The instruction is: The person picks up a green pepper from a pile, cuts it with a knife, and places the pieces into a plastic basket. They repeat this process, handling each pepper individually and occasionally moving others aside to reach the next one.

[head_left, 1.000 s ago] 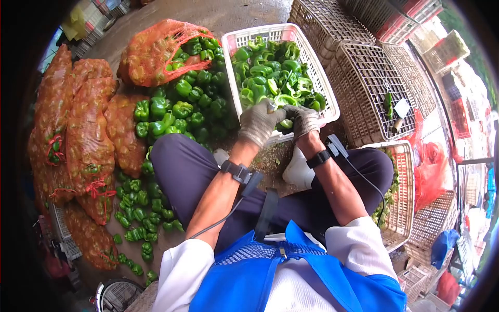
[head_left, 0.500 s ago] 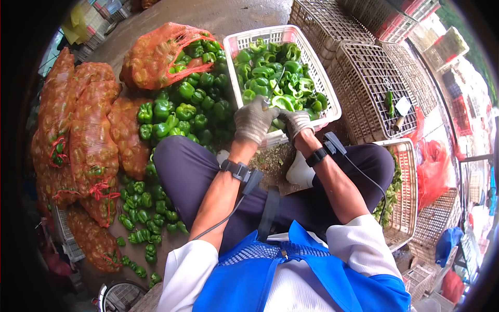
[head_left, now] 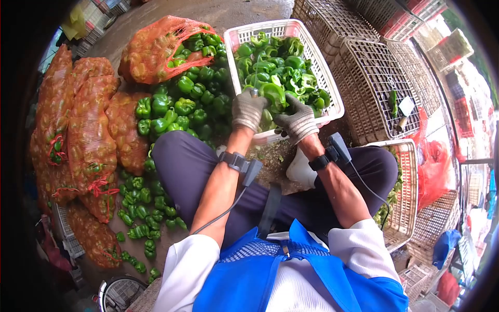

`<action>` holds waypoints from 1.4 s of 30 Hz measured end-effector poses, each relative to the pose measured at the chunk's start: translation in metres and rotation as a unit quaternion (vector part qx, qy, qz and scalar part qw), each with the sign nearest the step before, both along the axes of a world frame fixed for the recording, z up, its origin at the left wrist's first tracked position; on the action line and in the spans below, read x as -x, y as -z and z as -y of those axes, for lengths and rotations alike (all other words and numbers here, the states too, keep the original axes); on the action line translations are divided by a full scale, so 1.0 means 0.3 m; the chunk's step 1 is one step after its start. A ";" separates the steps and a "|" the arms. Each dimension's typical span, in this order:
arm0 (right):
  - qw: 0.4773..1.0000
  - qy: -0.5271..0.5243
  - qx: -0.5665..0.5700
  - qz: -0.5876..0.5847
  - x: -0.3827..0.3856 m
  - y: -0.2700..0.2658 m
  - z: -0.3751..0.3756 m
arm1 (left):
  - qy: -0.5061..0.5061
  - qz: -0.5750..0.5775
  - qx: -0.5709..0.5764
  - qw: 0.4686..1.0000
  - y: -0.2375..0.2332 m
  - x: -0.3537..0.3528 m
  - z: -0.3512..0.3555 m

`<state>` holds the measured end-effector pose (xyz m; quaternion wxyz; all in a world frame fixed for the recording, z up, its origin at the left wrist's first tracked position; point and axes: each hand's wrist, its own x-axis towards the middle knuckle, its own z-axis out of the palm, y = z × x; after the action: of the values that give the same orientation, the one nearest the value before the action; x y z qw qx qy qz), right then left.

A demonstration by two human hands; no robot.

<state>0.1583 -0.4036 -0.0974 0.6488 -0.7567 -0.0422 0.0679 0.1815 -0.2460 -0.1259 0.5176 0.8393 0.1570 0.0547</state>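
My left hand [head_left: 248,110], in a grey knit glove, is closed around a small knife [head_left: 254,92] at the near left corner of a white crate [head_left: 333,99]. The knife's thin blade points away over the crate and is hard to make out. My right hand [head_left: 299,120], gloved too, is at the crate's near edge with its thumb and fingers spread. Between the hands is a cut green pepper [head_left: 275,95]; the right thumb is close to it. Many cut and hollowed peppers [head_left: 295,62] fill the crate.
Whole green peppers [head_left: 184,106] are heaped left of the crate, beside an open red mesh sack [head_left: 150,54]. Full mesh sacks [head_left: 91,135] stand farther left. Stacked crates [head_left: 358,88] are at the right. Another crate [head_left: 408,195] with green scraps sits by my right knee.
My hands have moved apart, the right one opening and shifting slightly right. The cut pepper now shows between them. The knife has swung to point more directly away.
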 end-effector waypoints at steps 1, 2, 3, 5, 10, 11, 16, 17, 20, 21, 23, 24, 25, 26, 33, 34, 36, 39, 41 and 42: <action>0.997 -0.042 -0.017 -0.068 0.008 -0.067 0.014 | -0.017 0.027 0.030 0.999 -0.015 0.002 0.005; 0.992 -0.035 -0.074 -0.093 0.004 -0.060 0.023 | -0.027 0.026 0.053 0.998 -0.032 0.005 0.004; 0.984 -0.028 -0.130 -0.118 0.000 -0.047 0.032 | -0.036 0.025 0.077 0.996 -0.050 0.008 0.004; 0.962 -0.019 -0.211 -0.172 -0.009 -0.053 0.053 | -0.051 0.033 0.141 0.988 -0.044 0.001 0.002; 0.932 -0.070 -0.302 -0.188 0.000 -0.074 0.091 | -0.101 0.051 0.345 0.932 -0.017 -0.027 0.018; 0.923 -0.083 -0.323 -0.191 -0.004 -0.090 0.107 | -0.100 0.016 0.367 0.925 -0.031 -0.031 0.003; 0.878 -0.064 -0.443 -0.170 -0.015 -0.154 0.146 | -0.106 0.022 0.383 0.917 -0.151 -0.010 -0.014; 0.859 -0.096 -0.470 -0.179 -0.033 -0.143 0.161 | -0.116 0.049 0.377 0.917 -0.113 -0.038 -0.025; 0.887 -0.077 -0.431 -0.149 -0.013 -0.175 0.148 | -0.126 0.055 0.346 0.928 -0.111 -0.109 -0.048; 0.894 -0.083 -0.415 -0.148 -0.015 -0.162 0.151 | -0.106 0.063 0.295 0.947 -0.114 -0.158 -0.079; 0.913 -0.067 -0.380 -0.130 0.002 -0.187 0.142 | -0.065 0.054 0.266 0.960 -0.218 -0.178 -0.082; 0.923 -0.058 -0.362 -0.120 0.006 -0.197 0.143 | -0.049 0.056 0.244 0.967 -0.227 -0.209 -0.091; 0.940 -0.041 -0.317 -0.120 -0.010 -0.176 0.151 | -0.025 0.040 0.212 0.976 -0.282 -0.190 -0.080; 0.964 -0.017 -0.254 -0.074 -0.028 -0.141 0.152 | 0.012 0.020 0.229 0.973 -0.338 -0.147 -0.055; 0.979 -0.014 -0.193 0.067 -0.022 -0.053 0.050 | 0.152 -0.079 0.197 0.965 -0.339 0.041 0.114; 0.902 -0.051 -0.428 -0.029 -0.025 -0.045 0.034 | 0.161 -0.071 0.175 0.969 -0.333 0.044 0.118; 0.876 -0.071 -0.478 -0.009 -0.016 -0.031 0.014 | 0.156 -0.054 0.200 0.966 -0.320 0.048 0.115; 0.959 0.035 0.101 0.262 0.010 -0.078 0.055 | 0.161 -0.031 0.198 0.967 -0.328 0.069 0.105; 0.993 -0.018 -0.019 0.113 0.006 -0.113 0.087 | 0.152 0.003 0.232 0.961 -0.328 0.081 0.087; 0.995 -0.057 -0.078 0.036 0.002 -0.134 0.104 | 0.148 0.021 0.248 0.957 -0.327 0.084 0.076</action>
<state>0.1576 -0.4349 -0.0573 0.6993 -0.7018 -0.1142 0.0740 0.1561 -0.2689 -0.0277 0.7151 0.6970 0.0288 -0.0452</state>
